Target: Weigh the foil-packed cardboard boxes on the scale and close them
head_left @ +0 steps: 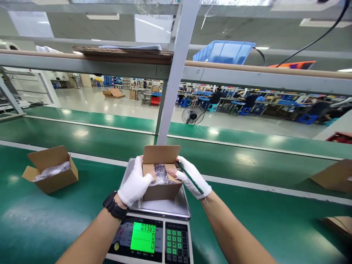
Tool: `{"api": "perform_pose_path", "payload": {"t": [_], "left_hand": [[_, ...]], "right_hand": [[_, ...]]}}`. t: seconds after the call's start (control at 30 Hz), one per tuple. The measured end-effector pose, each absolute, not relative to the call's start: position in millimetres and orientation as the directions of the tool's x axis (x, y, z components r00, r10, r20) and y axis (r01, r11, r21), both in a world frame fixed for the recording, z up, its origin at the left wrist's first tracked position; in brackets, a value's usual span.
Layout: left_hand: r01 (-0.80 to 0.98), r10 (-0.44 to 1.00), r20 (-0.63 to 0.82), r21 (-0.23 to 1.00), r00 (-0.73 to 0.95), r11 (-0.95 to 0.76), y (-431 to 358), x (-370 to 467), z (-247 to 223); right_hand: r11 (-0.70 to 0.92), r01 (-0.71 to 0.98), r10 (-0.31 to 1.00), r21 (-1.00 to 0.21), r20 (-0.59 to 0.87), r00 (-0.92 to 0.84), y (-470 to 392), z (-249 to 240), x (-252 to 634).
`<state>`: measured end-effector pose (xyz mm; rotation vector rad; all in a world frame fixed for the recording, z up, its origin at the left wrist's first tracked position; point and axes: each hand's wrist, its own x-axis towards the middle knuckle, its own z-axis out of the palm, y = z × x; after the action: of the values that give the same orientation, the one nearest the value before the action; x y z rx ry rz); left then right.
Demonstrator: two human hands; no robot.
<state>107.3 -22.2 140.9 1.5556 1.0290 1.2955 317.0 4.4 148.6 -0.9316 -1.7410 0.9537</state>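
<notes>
From where I stand, a pale upright post rises right behind the work, joining a long rail that crosses overhead with a blue bin perched on it. A fan stands beyond the green tabletop, with people seated at benches farther back. A second carton, flaps up and clear-wrapped contents showing, sits well apart on the left; more cardboard lies at the far right edge.

The small brown box is in the middle, on the metal pan of a scale, whose green display is lit nearest the person. Its rear flap stands upright, and a clear-wrapped bundle shows inside.

Both forearms reach forward and inward. The white-gloved left hand closes its grip on the box's left side, thumb laid over the side flap. The right hand mirrors it on the right, its grip also around the box, with a slim green stick slanting along the glove.
</notes>
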Motion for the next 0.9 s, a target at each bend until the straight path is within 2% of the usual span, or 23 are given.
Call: {"api": "perform_pose_path", "payload": {"t": [0.1, 0.17, 0.23, 0.33, 0.47, 0.63, 0.9], "left_hand": [[0.181, 0.897, 0.417, 0.88, 0.149, -0.439, -22.8, 99.1, 135.4], [0.292, 0.846, 0.49, 0.795, 0.208, -0.532, -22.9, 87.1, 131.0], [0.344, 0.819, 0.5, 0.744, 0.282, -0.572, -23.1, 74.7, 128.4], [0.397, 0.82, 0.427, 0.725, 0.382, -0.562, -24.7, 63.6, 131.4], [0.539, 0.8, 0.395, 0.593, 0.452, -0.598, -27.8, 63.7, 144.6], [0.613, 0.742, 0.423, 0.421, 0.52, -0.669, -28.7, 67.8, 157.4], [0.59, 0.714, 0.494, 0.411, 0.497, -0.695, -25.8, 65.6, 150.4]], "right_hand": [[0.591, 0.21, 0.796, -0.779, 0.523, -0.304, 5.1, 150.2, 319.6], [0.666, 0.218, 0.734, -0.713, 0.574, -0.364, 4.8, 152.3, 328.8], [0.639, 0.187, 0.73, -0.746, 0.512, -0.453, 3.2, 157.5, 339.2], [0.573, 0.208, 0.733, -0.793, 0.381, -0.563, -2.3, 169.4, 347.7], [0.677, 0.376, 0.684, -0.632, 0.353, -0.638, -7.4, 181.6, 344.1], [0.767, 0.423, 0.622, -0.482, 0.401, -0.672, -2.8, 182.1, 339.4], [0.736, 0.371, 0.657, -0.566, 0.465, -0.593, 2.1, 169.6, 342.6]]}}
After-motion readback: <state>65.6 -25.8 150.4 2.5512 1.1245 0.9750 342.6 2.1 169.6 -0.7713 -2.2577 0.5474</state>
